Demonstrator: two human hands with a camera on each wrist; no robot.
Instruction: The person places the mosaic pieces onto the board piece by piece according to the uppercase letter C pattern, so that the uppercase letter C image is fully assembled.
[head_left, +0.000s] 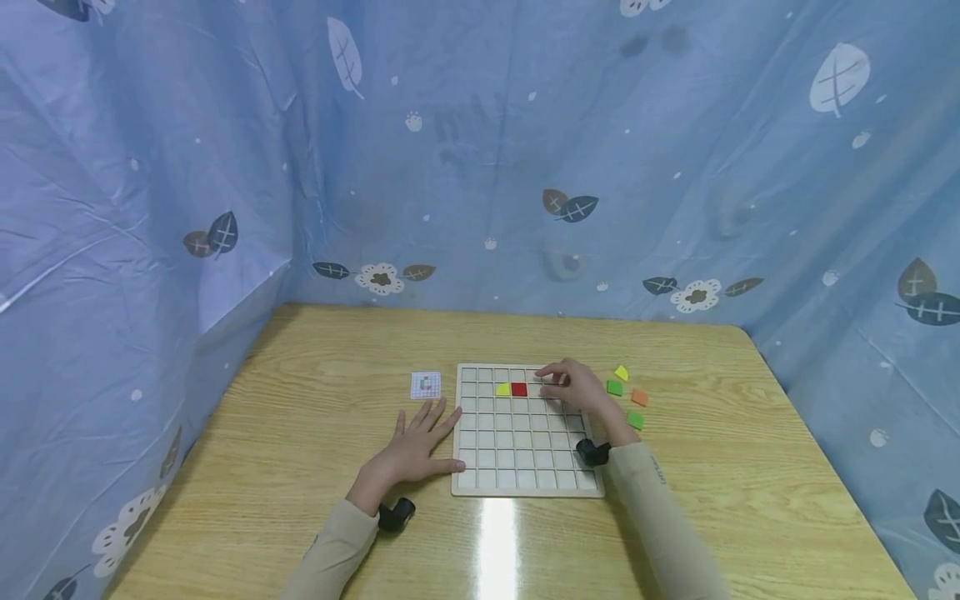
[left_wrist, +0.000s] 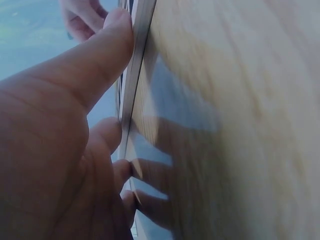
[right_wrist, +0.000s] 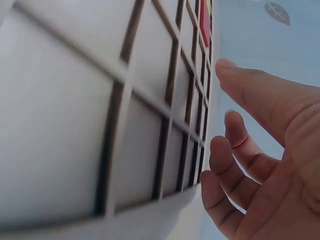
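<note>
The middle and near cells of the board [head_left: 456, 479] lie open between the hands, with a way in over its front edge. The left hand [head_left: 415, 447] blocks the left rim; the card [head_left: 425, 385] sits just beyond its fingertips. The right hand [head_left: 581, 389] covers the far right cells, its wrist crossing the right rim beside the loose tiles [head_left: 615, 387]. Behind the board, bare table [head_left: 510, 337] runs to the curtain [head_left: 480, 167].

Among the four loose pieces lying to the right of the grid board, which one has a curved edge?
The yellow quarter-circle, farthest from the person. The two green squares and the orange square have straight edges.
</note>
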